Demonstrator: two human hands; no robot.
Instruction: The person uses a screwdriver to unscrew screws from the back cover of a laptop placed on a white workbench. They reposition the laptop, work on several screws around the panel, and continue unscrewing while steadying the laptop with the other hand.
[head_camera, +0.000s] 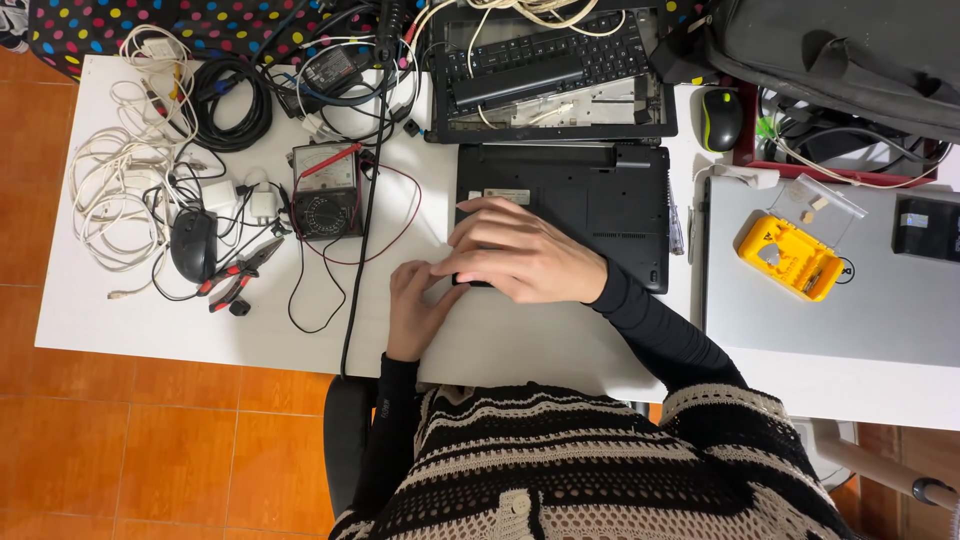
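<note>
A black laptop (600, 200) lies bottom side up on the white table (200, 330), just in front of me. My right hand (520, 250) rests palm down over its near left corner, fingers slightly apart and curled onto the casing. My left hand (415, 300) lies on the table beside that same corner. Its fingertips reach the laptop's edge and are partly hidden beneath my right hand. Both arms wear black sleeves under a striped knit sweater.
Behind the laptop lies a dismantled keyboard frame (550, 70). To the left are an analog multimeter (325, 190), red-handled pliers (238, 275), a black mouse (193, 245) and tangled white cables (110, 190). On the right, a silver laptop (830, 310) bears a yellow bit case (790, 255).
</note>
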